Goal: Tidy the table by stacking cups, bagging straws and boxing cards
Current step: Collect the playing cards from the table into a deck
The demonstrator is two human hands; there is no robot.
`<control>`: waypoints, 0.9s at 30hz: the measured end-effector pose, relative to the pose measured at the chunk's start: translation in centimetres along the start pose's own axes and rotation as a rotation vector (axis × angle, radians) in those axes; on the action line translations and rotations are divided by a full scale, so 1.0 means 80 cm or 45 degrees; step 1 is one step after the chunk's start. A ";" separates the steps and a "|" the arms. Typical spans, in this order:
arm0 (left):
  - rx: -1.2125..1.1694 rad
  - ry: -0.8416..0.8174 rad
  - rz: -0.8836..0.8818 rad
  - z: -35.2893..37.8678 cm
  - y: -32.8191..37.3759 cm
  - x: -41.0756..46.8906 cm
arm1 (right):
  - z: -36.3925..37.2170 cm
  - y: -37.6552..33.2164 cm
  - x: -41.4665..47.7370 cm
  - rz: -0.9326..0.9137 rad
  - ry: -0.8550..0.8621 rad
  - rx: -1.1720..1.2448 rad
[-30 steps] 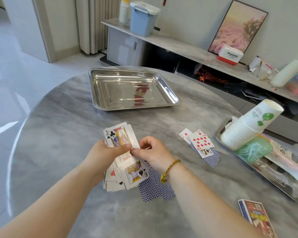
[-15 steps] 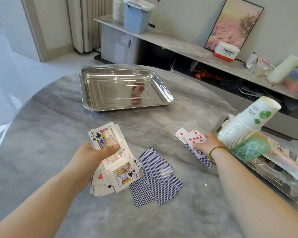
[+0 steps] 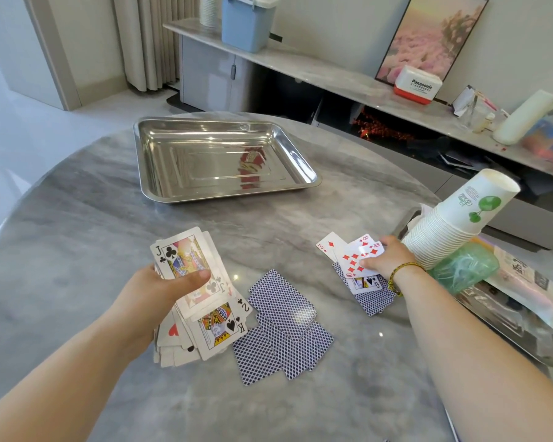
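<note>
Grey marble made up the round surface (image 3: pixel 77 218), and two hands worked over its near half.

The left hand (image 3: pixel 160 291) gripped a loose fan of cards (image 3: pixel 205 314), thumb pressed across the jack of clubs (image 3: pixel 182 250) on top. A king of spades and a two of clubs showed lower in the fan. The rest overlapped too closely to count.

The right hand (image 3: pixel 387 260) lay on a small pile (image 3: pixel 355 263), its thumb on a ten of diamonds and its fingers curled over the pile's far edge. Four faces showed there: a three, an eight, the ten and a queen of spades. Blue-backed cards lay beneath them, partly hidden by the wrist.

Between the two hands lay the face-down cards (image 3: pixel 284 327), at least four, though their overlap left the exact number unclear.

Two steel trays were in view. One tray (image 3: pixel 147 161) sat beyond the left hand. The second tray (image 3: pixel 508 333), just right of the right hand, held one tilted cup stack (image 3: pixel 454 224), one green bag (image 3: pixel 463 266) whose contents were blurred, and one flat packet (image 3: pixel 524 282).
</note>
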State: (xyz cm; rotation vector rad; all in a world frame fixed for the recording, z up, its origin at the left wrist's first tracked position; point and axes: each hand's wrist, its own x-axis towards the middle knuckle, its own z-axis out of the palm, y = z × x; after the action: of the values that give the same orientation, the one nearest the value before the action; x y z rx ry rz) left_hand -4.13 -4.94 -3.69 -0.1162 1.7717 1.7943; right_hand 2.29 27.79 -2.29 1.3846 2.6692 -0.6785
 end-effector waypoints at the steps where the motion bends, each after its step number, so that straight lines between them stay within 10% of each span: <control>1: -0.001 -0.005 0.002 0.000 0.000 0.000 | -0.002 0.000 -0.002 -0.017 0.012 0.070; 8: -0.013 -0.004 0.014 0.001 0.003 -0.003 | -0.022 -0.007 -0.020 0.013 0.024 0.748; 27: -0.008 0.008 0.008 0.002 0.000 0.002 | -0.029 -0.003 -0.029 0.143 0.213 1.226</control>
State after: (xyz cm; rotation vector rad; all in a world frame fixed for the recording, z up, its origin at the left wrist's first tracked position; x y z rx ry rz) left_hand -4.25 -4.75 -3.73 -0.1190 1.7725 1.8061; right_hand 3.85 26.85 0.48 1.7681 2.3873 -2.0767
